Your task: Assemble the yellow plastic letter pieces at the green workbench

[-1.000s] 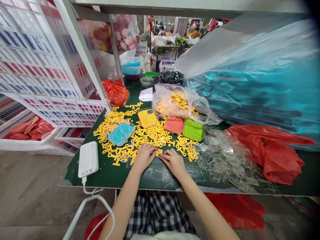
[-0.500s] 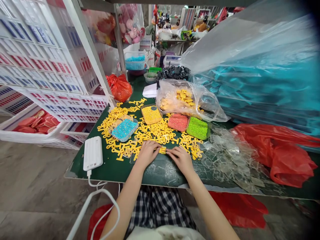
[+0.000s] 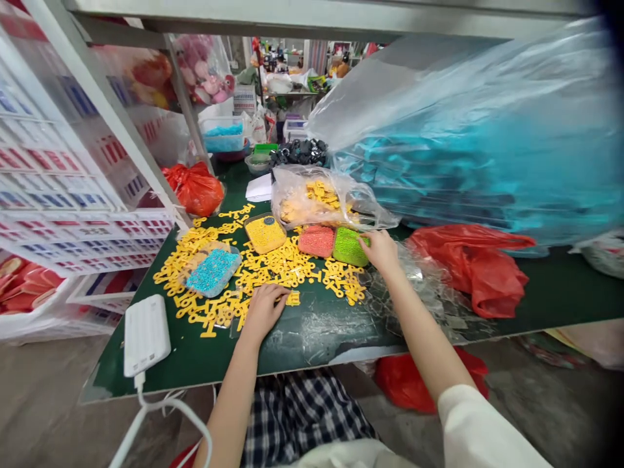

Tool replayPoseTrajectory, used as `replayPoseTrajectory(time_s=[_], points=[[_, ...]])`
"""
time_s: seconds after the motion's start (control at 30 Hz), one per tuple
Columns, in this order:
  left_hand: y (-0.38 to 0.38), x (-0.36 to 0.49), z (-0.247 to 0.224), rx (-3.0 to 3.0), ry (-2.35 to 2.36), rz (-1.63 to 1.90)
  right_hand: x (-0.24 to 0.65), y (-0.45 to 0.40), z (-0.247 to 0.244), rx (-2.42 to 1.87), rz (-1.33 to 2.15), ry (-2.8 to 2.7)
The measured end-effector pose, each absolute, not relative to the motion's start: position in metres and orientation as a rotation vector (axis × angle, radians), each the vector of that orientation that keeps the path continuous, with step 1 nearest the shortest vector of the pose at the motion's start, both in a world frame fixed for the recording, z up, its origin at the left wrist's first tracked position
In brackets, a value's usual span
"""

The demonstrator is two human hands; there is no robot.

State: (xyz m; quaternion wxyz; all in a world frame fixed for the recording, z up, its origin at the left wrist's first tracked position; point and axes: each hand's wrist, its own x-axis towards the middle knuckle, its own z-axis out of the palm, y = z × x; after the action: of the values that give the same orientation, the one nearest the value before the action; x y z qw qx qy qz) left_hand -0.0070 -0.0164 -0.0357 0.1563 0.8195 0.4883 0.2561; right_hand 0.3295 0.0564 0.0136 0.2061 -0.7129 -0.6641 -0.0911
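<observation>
My left hand rests on the green tabletop, its fingertips closed on a small yellow plastic piece. My right hand reaches to the right side of a clear tray of green beads, thumb and fingers drawn together at the beads. Whatever the right fingertips hold is too small to make out. Left of the green tray stands a tray of coral-red beads, then yellow beads and blue beads. Loose yellow plastic pieces with ring ends lie spread around the trays.
A white power bank with a cable lies at the left front edge. Clear plastic pieces and a red bag are on the right. Behind the trays sits a clear bag of yellow parts; a huge bag of blue material fills the right rear.
My right hand has left the yellow piece and moved right and forward to the green beads. My left hand stays at the piece. The view has shifted to the right.
</observation>
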Motion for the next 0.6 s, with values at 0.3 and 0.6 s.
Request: replayPoseTrajectory(time_s=[0.3, 0.6], points=[[-0.005, -0.011, -0.044, 2.418, 1.344, 0.973, 0.315, -0.023, -0.018, -1.948, -0.168, -2.044], [-0.013, -0.005, -0.032, 2.332, 1.293, 1.226, 0.314, -0.012, -0.029, -1.895, -0.014, -2.031]])
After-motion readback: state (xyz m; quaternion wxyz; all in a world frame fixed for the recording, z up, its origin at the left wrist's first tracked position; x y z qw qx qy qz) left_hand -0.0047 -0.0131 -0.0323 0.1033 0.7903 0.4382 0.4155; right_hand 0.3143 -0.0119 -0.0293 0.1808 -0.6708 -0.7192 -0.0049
